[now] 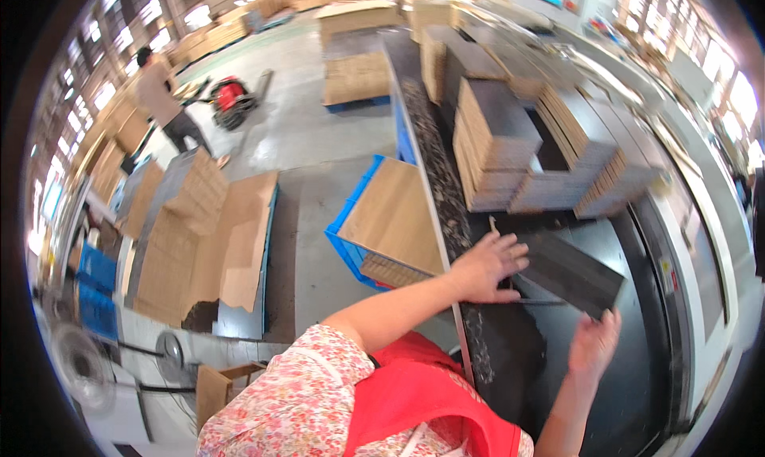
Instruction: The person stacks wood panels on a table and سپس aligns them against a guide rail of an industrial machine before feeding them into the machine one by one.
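A short dark grey board [570, 272] lies at a slant over the black worktop [510, 341]. My right hand [595, 345] grips its near right corner, with fingers and thumb closed on the edge. At the board's left end is my left hand [488, 267], its fingers spread and stretched toward that end; whether it bears any weight cannot be made out. Beyond the board, stacks of similar boards [498, 130] with dark tops and light brown edges stand on the worktop.
A blue crate [351, 246] with wood-coloured boards stands left of the worktop. Further left is a pallet with an open cardboard box [239, 226]. A fan [84, 365] stands at lower left. A person [163, 98] is beside a red machine [231, 98]. A pale machine frame [677, 258] borders the right.
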The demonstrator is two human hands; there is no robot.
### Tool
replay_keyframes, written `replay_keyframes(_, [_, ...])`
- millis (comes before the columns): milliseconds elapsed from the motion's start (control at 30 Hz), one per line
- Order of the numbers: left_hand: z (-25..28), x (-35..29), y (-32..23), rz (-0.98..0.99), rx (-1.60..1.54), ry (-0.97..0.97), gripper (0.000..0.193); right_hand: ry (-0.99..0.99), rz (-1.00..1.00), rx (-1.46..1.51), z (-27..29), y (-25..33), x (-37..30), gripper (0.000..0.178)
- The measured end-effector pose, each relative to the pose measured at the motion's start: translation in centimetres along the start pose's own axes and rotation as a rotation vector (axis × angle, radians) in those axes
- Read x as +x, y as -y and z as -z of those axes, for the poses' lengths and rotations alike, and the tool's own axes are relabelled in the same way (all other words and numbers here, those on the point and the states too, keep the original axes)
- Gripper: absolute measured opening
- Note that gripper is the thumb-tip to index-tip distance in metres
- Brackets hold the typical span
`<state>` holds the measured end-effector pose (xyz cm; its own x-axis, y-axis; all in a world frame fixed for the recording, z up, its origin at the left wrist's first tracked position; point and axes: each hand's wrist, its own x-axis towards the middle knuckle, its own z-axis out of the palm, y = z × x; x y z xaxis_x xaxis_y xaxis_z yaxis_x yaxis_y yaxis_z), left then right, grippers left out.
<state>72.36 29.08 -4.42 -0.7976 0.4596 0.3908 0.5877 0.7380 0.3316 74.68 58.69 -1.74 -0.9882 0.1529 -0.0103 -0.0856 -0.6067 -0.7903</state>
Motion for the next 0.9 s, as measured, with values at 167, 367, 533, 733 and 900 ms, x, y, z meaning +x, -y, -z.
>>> replay_keyframes(167, [-0.5, -0.4, 0.0, 0.024, 0.004, -0.019, 0.068, -0.469, 0.459, -0.428, 4.7, 7.8, 1.2, 0.045])
replay_keyframes(367, [0.0, -0.9, -0.3, 0.042, 0.008, -0.007, 0.068, -0.482, 0.957, -1.585, 6.0, 11.8, -1.1, 0.042])
replay_keyframes(533, [-0.4, -0.2, 0.2, -0.003, 0.001, -0.033, 0.067, -0.259, 0.801, -2.170, 5.6, 7.8, -3.0, 0.038])
replay_keyframes(733, [1.6, 0.3, -0.5, -0.053, 0.013, -0.070, 0.059, 0.009, 0.660, -2.008, 2.5, 1.9, -4.8, 0.037])
replay_keyframes(900, [0.8, 0.1, -0.1, 0.013, 0.055, -0.020, 0.063, 0.148, 0.644, -2.031, 2.6, 2.4, -7.6, 0.040])
